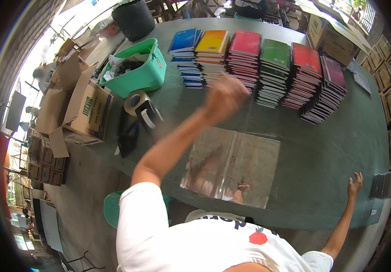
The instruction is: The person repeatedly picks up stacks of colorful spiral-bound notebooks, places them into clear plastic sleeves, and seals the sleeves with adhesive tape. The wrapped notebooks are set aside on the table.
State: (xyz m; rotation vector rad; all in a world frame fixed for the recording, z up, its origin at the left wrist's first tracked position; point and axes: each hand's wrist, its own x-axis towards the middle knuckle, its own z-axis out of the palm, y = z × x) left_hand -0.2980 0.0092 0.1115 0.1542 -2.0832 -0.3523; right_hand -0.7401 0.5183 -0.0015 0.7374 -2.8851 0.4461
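Note:
A clear plastic book cover [249, 170], spread open with a fold down its middle, lies flat on the green table [335, 149] in front of me. My left hand [225, 97] is raised over the table beyond the cover, in front of the pink notebook stack [244, 56]. Its fingers look curled, a little blurred, and whatever they may hold is hidden. Out at the right, my right hand [355, 185] has its fingers apart and holds nothing. It is nearest to a stack of thin, dark-and-light-edged items [388, 183] at the table's right edge.
Along the far side stand stacks of blue [185, 41], yellow [212, 41], green [275, 53], red [307, 59] and purple notebooks [333, 72]. Left are a green bin [139, 79], tape roll [136, 100], black tape dispenser [149, 119] and open carton [86, 109]. A stool [112, 211] stands below.

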